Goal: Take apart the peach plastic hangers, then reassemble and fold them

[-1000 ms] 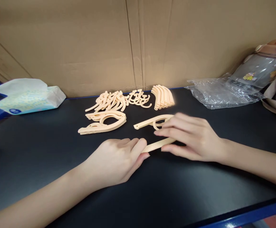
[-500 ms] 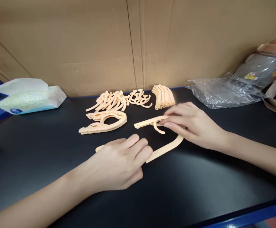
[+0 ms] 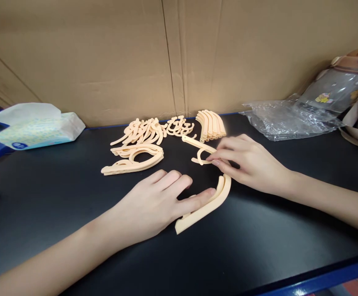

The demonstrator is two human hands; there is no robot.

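A peach-coloured plastic folding clothes hanger (image 3: 203,211) is between my hands, its two arms spread apart. My left hand (image 3: 154,205) holds the nearer arm, index finger stretched along a slim inner piece that lies against it; the thumb is hidden. At the joint, my right hand (image 3: 249,160) pinches the hanger, with the curved hook and far arm sticking out to the left of the fingertips. The joint itself is covered by the fingers. Left of the far arm lies a stack of folded hangers (image 3: 134,159) of the same colour.
Along the back lie a pile of slim curved arms (image 3: 144,129), a heap of hooks (image 3: 179,126) and a row of wider arms (image 3: 211,125). A tissue pack (image 3: 40,127) sits at left; a clear plastic bag (image 3: 283,119) and a bottle (image 3: 326,90) at right. Cardboard (image 3: 105,57) stands behind.
The near arm has swung toward me and the far arm and hook have turned away. My left index finger has stretched out along the inner piece. My right hand has barely moved.
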